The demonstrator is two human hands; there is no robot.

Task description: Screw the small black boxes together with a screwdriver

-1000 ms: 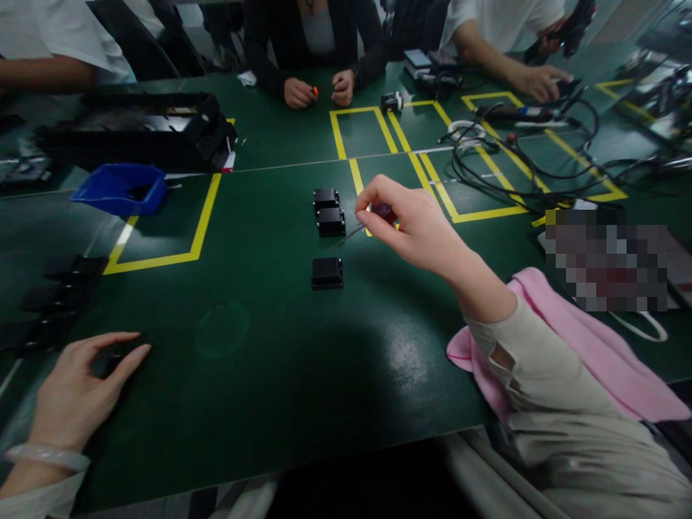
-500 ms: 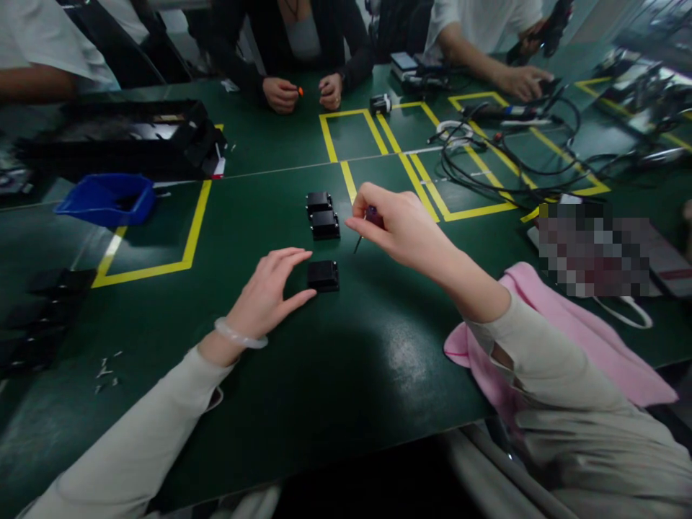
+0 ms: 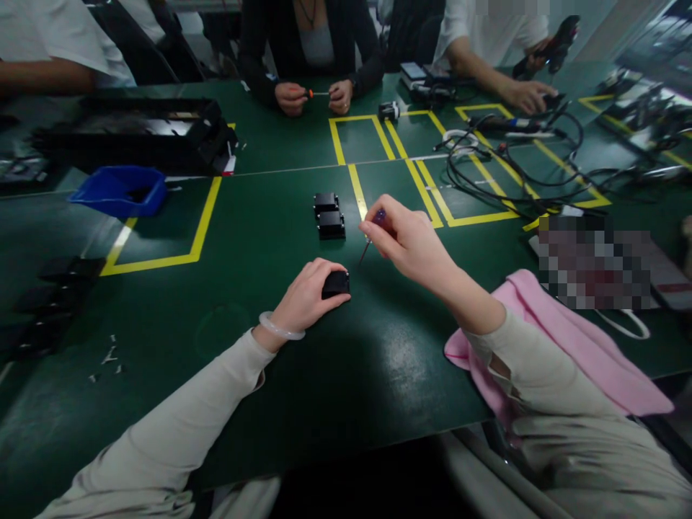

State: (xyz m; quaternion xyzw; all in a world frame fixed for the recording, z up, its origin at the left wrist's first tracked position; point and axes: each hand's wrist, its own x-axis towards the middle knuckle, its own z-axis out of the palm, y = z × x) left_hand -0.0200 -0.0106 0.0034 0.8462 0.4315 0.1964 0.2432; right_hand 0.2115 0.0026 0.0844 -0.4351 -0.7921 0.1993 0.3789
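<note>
My left hand [image 3: 308, 295] grips a small black box [image 3: 336, 284] on the green table [image 3: 303, 375]. My right hand [image 3: 408, 241] holds a small screwdriver [image 3: 373, 232] with a dark red handle, its thin tip pointing down just right of that box. Two more small black boxes [image 3: 327, 214] sit touching each other a little farther back, beside a yellow tape line.
A blue bin [image 3: 120, 189] and a long black tray [image 3: 135, 133] stand at the back left. Black parts [image 3: 51, 303] lie at the left edge, small screws [image 3: 108, 358] near them. Tangled cables [image 3: 502, 162] spread at the back right. Other people's hands [image 3: 313, 97] work across the table. A pink cloth [image 3: 573, 353] lies under my right arm.
My left hand moved from the table's left side to the nearest black box and closed on it. My right hand came nearer with the screwdriver, its tip lowering toward the box.
</note>
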